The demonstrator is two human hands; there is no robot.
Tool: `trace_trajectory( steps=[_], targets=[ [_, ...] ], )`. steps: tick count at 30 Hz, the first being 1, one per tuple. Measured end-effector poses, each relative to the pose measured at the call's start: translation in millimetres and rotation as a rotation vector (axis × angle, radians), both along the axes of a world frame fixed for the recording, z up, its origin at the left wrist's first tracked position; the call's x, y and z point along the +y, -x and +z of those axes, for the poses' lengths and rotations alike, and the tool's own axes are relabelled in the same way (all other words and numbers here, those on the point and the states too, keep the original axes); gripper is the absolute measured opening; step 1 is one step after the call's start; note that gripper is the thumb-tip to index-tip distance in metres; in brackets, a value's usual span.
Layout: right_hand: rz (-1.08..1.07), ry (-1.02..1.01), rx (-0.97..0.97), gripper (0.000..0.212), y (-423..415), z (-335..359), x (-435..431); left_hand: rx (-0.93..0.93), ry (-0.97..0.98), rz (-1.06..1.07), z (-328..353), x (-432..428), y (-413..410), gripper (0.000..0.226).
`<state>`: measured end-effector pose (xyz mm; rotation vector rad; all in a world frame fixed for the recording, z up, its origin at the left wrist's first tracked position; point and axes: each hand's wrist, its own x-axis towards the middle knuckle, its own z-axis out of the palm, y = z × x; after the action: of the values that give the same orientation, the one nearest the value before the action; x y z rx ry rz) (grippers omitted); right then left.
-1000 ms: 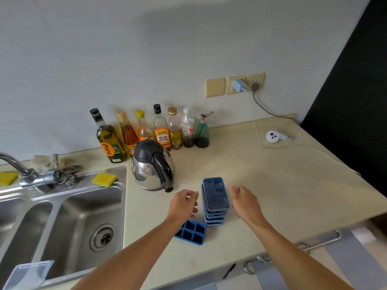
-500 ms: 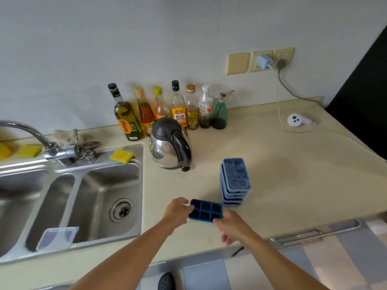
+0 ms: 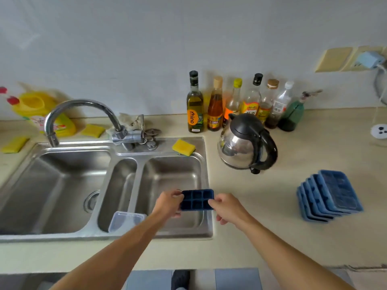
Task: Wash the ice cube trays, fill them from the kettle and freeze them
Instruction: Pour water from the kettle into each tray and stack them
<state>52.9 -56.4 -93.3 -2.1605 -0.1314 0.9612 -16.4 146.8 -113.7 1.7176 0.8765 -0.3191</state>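
Observation:
A dark blue ice cube tray hangs over the right edge of the right sink basin. My left hand grips its left end and my right hand pinches its right end. A stack of several lighter blue trays lies on the counter to the right. The steel kettle with a black handle stands behind the tray, right of the sink. The tap arches over the left basin.
A clear plastic lid leans in the narrow middle basin. A yellow sponge sits on the sink rim. A row of bottles lines the wall. A yellow detergent bottle stands far left. A white plug lies at the right.
Both hands took hold of the single dark tray and carried it left from the counter to above the right basin. My view swung left toward the sink.

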Motion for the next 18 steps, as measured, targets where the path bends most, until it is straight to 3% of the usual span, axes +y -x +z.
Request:
trace_trajectory(
  steps=[7, 13, 18],
  targets=[
    [-0.059, 0.034, 0.101, 0.025, 0.9, -55.8, 108.6, 0.11, 0.091, 0.023, -38.4, 96.9, 1.0, 0.018],
    [-0.145, 0.063, 0.192, 0.004, -1.8, -113.0, 136.0, 0.21, 0.134, -0.04, -96.4, 118.2, -30.4, 0.015],
    [-0.18, 0.062, 0.256, 0.019, -8.3, -150.6, 148.8, 0.308, 0.096, -0.109, -135.6, 127.9, -48.8, 0.012]
  ],
)
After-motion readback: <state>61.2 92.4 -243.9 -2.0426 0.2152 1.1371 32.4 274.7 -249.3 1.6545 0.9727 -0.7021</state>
